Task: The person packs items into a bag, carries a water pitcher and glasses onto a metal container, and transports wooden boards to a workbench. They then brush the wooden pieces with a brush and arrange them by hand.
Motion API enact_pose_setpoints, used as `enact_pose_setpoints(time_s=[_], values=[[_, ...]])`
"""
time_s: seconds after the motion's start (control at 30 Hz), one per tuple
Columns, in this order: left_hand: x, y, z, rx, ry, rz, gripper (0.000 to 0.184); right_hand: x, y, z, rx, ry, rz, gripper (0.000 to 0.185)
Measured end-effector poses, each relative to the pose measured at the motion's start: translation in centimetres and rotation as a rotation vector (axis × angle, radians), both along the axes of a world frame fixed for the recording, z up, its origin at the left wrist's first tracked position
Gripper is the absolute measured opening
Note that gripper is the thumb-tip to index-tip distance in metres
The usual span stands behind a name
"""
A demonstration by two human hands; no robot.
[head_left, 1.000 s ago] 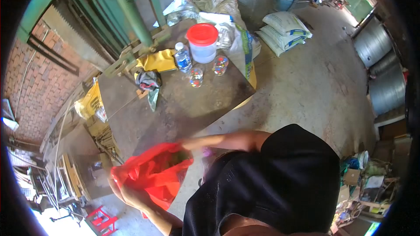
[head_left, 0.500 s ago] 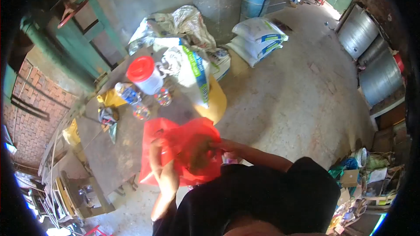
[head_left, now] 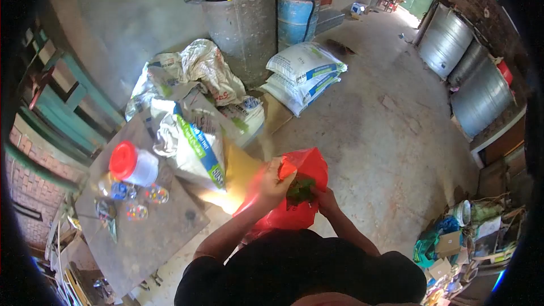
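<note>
A red plastic bag (head_left: pixel 286 215) hangs between my hands in front of my chest, its mouth spread apart. Dark green leafy stuff (head_left: pixel 300 191) shows inside the opening. My left hand (head_left: pixel 276 186) is closed on the bag's left edge, fingers wrapped over the bunched plastic. On the other side my right hand (head_left: pixel 327 201) pinches the right edge near the leaves; its fingertips are partly hidden by the bag.
A low table (head_left: pixel 153 243) at left bears a red-lidded tub (head_left: pixel 141 167) and clear bottles. Behind stand an upright feed sack (head_left: pixel 192 141), stacked full sacks (head_left: pixel 306 73) and a large grey bin (head_left: pixel 243 28). Metal drums (head_left: pixel 481 96) line the right wall.
My body and view have turned right, carrying the red bag from beside the table to over the floor. The bag's mouth now faces up, showing the leaves; my left hand has shifted to its upper edge.
</note>
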State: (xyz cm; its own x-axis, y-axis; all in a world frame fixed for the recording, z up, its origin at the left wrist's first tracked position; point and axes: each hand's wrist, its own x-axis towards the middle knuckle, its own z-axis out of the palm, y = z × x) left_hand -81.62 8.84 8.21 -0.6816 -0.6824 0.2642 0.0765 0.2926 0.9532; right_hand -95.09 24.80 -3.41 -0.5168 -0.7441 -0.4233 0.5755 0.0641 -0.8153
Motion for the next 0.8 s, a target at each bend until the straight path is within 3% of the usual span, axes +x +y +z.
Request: enact_pose_setpoints(time_s=[0.07, 0.1, 0.17, 0.3, 0.37, 0.43, 0.5, 0.57, 0.6, 0.7, 0.77, 0.8], values=[[-4.7, -2.9, -2.9, -0.399, -0.138, 0.093, 0.04, -4.2, -2.2, -0.8, -0.014, 0.057, -0.084, 0.025], [-7.1, -4.2, -3.9, -0.393, -0.129, 0.084, 0.04, -6.7, -3.4, -2.0, 0.043, 0.073, -0.09, 0.024], [-12.1, -6.7, -5.2, -0.542, -0.391, 0.053, 0.049, -11.1, -6.0, -3.4, 0.117, 0.099, -0.103, 0.023], [-20.6, -11.6, -7.5, -0.51, -0.412, -0.046, 0.05, -18.7, -12.4, -4.1, 0.088, 0.052, -0.246, 0.019], [-24.1, -14.6, -8.3, -0.434, -0.403, 0.0, 0.06, -22.9, -15.7, -4.6, 0.106, 0.08, -0.267, 0.018], [-26.6, -18.3, -7.3, -0.387, -0.402, 0.033, 0.064, -26.8, -19.0, -4.8, 0.107, 0.236, -0.317, 0.017], [-27.9, -21.8, -6.2, -0.35, -0.406, 0.061, 0.068, -31.1, -22.3, -4.2, 0.064, 0.059, -0.358, 0.016], [-28.6, -25.5, -5.2, -0.355, -0.5, 0.134, 0.07, -35.7, -26.0, -5.3, 0.084, 0.081, -0.401, 0.015], [-29.1, -27.8, -7.3, -0.434, -0.416, 0.158, 0.066, -38.0, -28.4, -5.7, 0.101, 0.117, -0.439, 0.014], [-28.5, -32.1, -9.9, -0.533, -0.491, 0.299, 0.062, -44.1, -35.5, -4.3, 0.126, 0.089, -0.429, 0.012], [-27.7, -34.4, -13.3, -0.319, -0.695, 0.346, 0.057, -49.4, -41.0, -6.1, 0.059, 0.108, -0.441, 0.014], [-26.9, -35.0, -13.5, -0.348, -0.772, 0.349, 0.054, -51.8, -43.3, -7.0, -0.003, 0.124, -0.47, 0.015]])
